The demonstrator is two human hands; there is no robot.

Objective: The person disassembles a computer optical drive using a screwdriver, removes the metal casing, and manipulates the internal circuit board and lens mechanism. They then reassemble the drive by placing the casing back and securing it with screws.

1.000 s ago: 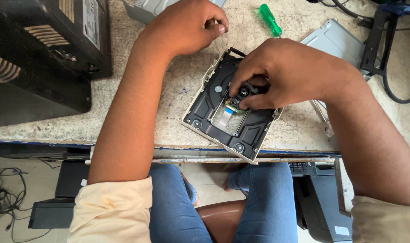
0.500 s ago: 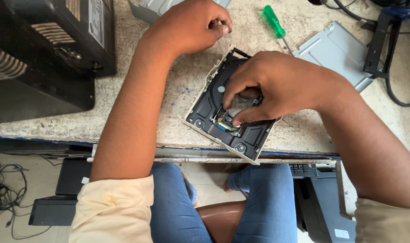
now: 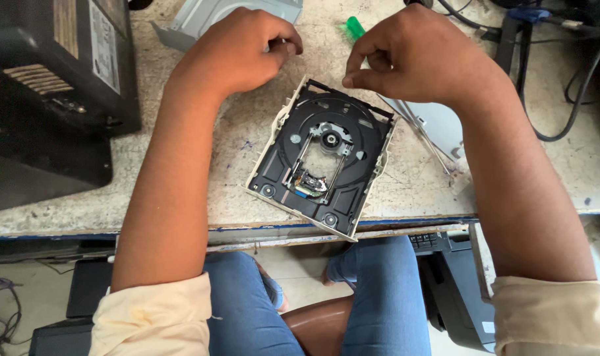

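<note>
Scuffed workbench (image 3: 419, 188), opened disc drive (image 3: 323, 158) between left hand (image 3: 237, 49) and right hand (image 3: 415, 56), grips curled, contents unclear.

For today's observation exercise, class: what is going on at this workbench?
A seated person has an opened optical disc drive lying on a worn bench, its spindle and laser sled exposed. Both hands are above its far edge: the left hand is fisted, the right hand pinches its fingertips together. A green-handled screwdriver and a metal cover lie nearby.
</note>
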